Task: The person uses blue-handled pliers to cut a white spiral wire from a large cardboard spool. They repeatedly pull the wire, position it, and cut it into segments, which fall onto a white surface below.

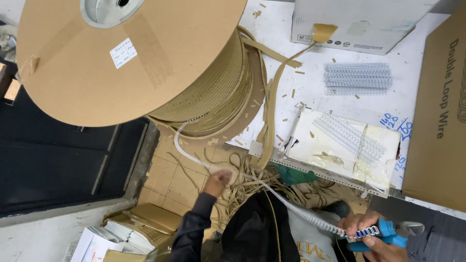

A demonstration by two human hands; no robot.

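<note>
Hands clenched: left [217,182] on wire coil [272,191], right [371,233] on cutters [388,235]; spool [121,58] overhangs.

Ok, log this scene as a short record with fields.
Left hand: pinches the white wire strip partway along its run
Right hand: grips the strip's end together with blue-handled cutters
Source: strip feeds off a big cardboard spool
Table: white, with cut wire pieces, a white box and a brown carton
Floor: tangle of brown paper strips, stack of booklets
</note>
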